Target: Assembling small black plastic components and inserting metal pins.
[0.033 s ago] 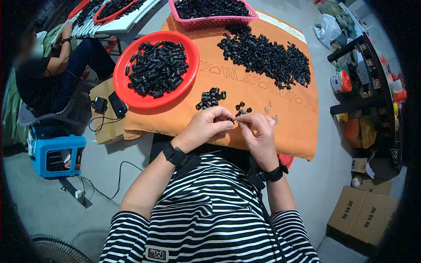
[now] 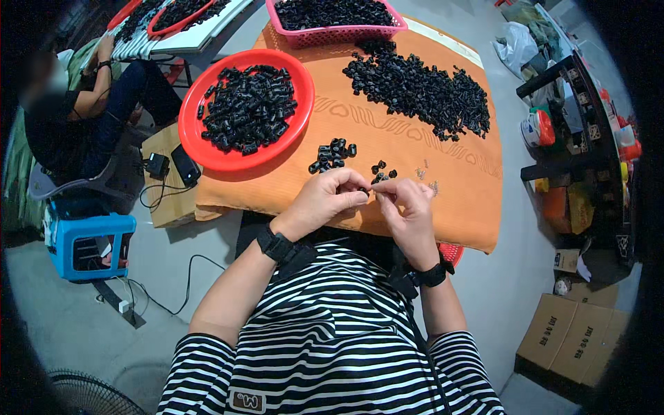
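My left hand (image 2: 324,200) and my right hand (image 2: 409,207) meet fingertip to fingertip over the near edge of an orange cloth-covered table (image 2: 443,200). Between them they pinch a small black plastic part (image 2: 364,189). Just beyond the hands lie a small cluster of black parts (image 2: 332,155), a few more black parts (image 2: 382,169) and tiny metal bits (image 2: 426,177). A red round tray (image 2: 207,149) to the left holds many black parts. A big loose pile of black parts (image 2: 422,90) covers the far right of the cloth. Both wrists wear black bands.
A pink basket (image 2: 387,31) of black parts stands at the table's far edge. Another person (image 2: 76,117) sits at the left by a blue stool (image 2: 83,238). A phone (image 2: 185,164) lies on a low box. A cluttered shelf (image 2: 574,138) and cardboard boxes (image 2: 574,339) are at the right.
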`<state>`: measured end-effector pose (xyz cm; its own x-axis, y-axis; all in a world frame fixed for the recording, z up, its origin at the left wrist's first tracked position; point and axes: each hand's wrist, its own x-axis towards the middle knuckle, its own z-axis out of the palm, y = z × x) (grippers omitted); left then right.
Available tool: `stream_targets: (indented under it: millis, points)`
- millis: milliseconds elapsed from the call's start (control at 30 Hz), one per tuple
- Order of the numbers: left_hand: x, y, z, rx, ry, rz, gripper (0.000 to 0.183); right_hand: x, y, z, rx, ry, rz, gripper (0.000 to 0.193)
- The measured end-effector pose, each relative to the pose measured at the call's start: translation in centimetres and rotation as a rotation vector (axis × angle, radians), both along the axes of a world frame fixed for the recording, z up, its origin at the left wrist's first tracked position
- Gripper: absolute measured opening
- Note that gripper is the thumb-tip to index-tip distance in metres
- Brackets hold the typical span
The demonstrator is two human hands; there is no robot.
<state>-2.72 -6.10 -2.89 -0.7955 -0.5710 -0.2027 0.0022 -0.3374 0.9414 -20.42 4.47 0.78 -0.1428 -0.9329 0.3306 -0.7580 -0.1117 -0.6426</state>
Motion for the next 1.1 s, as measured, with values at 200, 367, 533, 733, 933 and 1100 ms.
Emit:
stream_targets:
  millis: [200, 367, 533, 733, 933, 1100]
  points:
    - [0.2, -0.1, -0.6, -0.018, 0.096, 0.027, 0.018, 0.7, 0.1, 0.4, -0.008, -0.153, -0.032, 0.011]
    - [0.0, -0.1, -0.2, 0.077, 0.019, 0.027, 0.017, 0.8, 0.0, 0.3, 0.019, -0.065, -0.03, 0.011]
    - [0.2, -0.2, -0.5, 0.011, 0.016, -0.01, 0.017, 1.1, -0.1, 0.2, 0.007, -0.06, -0.045, 0.011]
    - [0.2, -0.1, -0.3, -0.008, 0.024, -0.019, 0.021, 1.2, 0.0, -0.4, -0.014, -0.082, -0.078, 0.011]
    - [0.2, -0.1, -0.2, -0.021, -0.025, -0.01, 0.021, 1.3, 0.1, -0.4, -0.002, -0.038, -0.068, 0.011]
    - [0.2, -0.1, -0.1, -0.028, -0.025, -0.011, 0.019, -0.1, 0.0, -1.2, -0.024, -0.124, -0.048, 0.014]
